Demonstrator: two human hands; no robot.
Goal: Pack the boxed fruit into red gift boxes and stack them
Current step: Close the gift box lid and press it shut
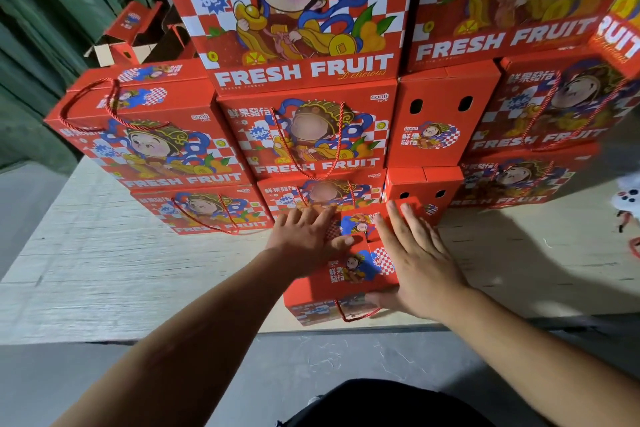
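A red gift box (349, 274) with a cartoon print and a red rope handle stands on a pale wooden board (104, 270) in front of me. My left hand (304, 236) lies flat on the box's top flap at the left, fingers straight. My right hand (415, 260) presses flat along the box's right side and top, thumb under the near edge. Behind the box rises a wall of stacked red "FRESH FRUIT" gift boxes (304, 135), several rows high.
An open, unfilled red box (131, 35) sits behind the stack at the upper left, against a green wall (41, 45). Grey floor (311, 364) lies below the board's near edge. A small white object (628, 199) shows at the right edge.
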